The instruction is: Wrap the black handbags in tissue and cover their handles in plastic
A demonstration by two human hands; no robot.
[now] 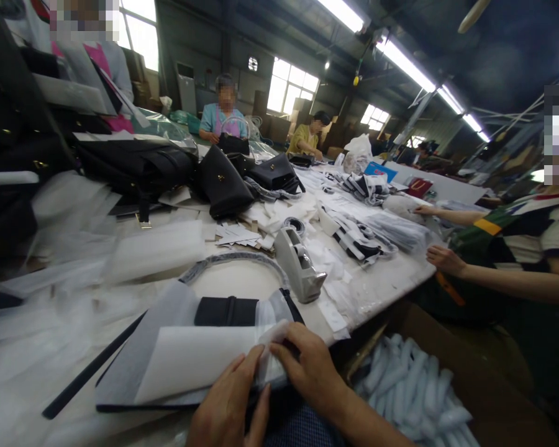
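Observation:
A black handbag (223, 310) lies flat on the white table (382, 288) right in front of me, its handle (235, 259) wrapped in grey foam and arching away from me. A white foam sheet (190, 360) covers its front. My left hand (230, 403) rests on the near edge of that sheet, fingers together and pressed down. My right hand (310, 366) pinches the thin white wrapping (272, 347) at the bag's right corner.
A grey tape dispenser (298, 264) stands just past the bag. Black bags (223, 180), card pieces and wrapped straps (358, 239) litter the table. A co-worker's hand (445, 259) rests on the right edge. A box of white rolls (410, 385) sits below right. Other people work farther back.

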